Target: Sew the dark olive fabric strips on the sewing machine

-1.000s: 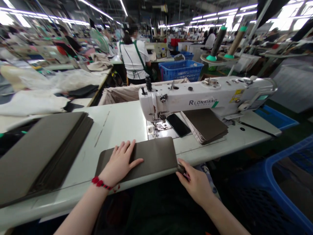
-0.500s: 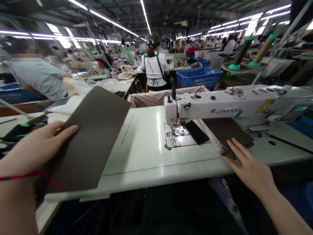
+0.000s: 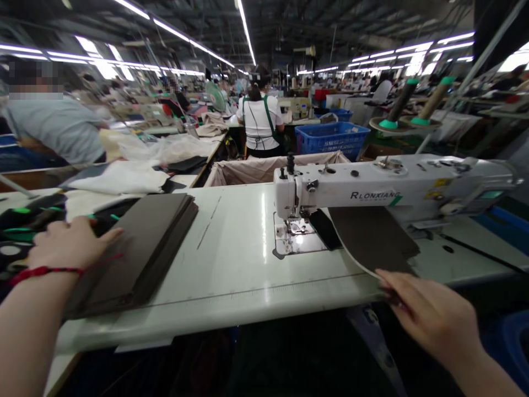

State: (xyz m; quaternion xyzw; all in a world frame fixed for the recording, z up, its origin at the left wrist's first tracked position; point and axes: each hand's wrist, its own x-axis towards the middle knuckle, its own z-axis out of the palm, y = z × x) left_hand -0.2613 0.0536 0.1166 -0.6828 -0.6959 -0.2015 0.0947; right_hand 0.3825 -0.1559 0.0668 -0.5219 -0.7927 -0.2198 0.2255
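Left hand: My feed shows the left hand [image 3: 70, 248] at the left of the frame, open and flat. The left-hand fingers [image 3: 97, 234] lie extended on top of the stack of dark brown sheets [image 3: 138, 248], closing on nothing. I judge this to be steadying pressure that keeps the stack squared.

Stack position: The stack lies at the near left of the white tabletop [image 3: 231, 259], its edges fanned slightly and its near edge close to the tabletop's front edge.

Right hand: The right hand [image 3: 433, 314] is at the lower right of the frame. The right-hand fingers [image 3: 386, 284] are narrowly closed, pinching the near edge of a single dark brown sheet [image 3: 372, 240]; the exact grip is partly hidden.

Sheet position: The sheet lies right of the needle plate [image 3: 293, 237], under the arm of the white RLONXIANG sewing machine [image 3: 392, 193]. Its near edge curls up and shows a pale side, which I attribute to the pinch lifting it. It partly overlaps a black smartphone [image 3: 324, 229].

Surroundings: A canvas bin [image 3: 273, 170] stands behind the tabletop. A worker in a white shirt and green apron straps [image 3: 260, 124] stands beyond it, beside a blue plastic crate [image 3: 333, 138].
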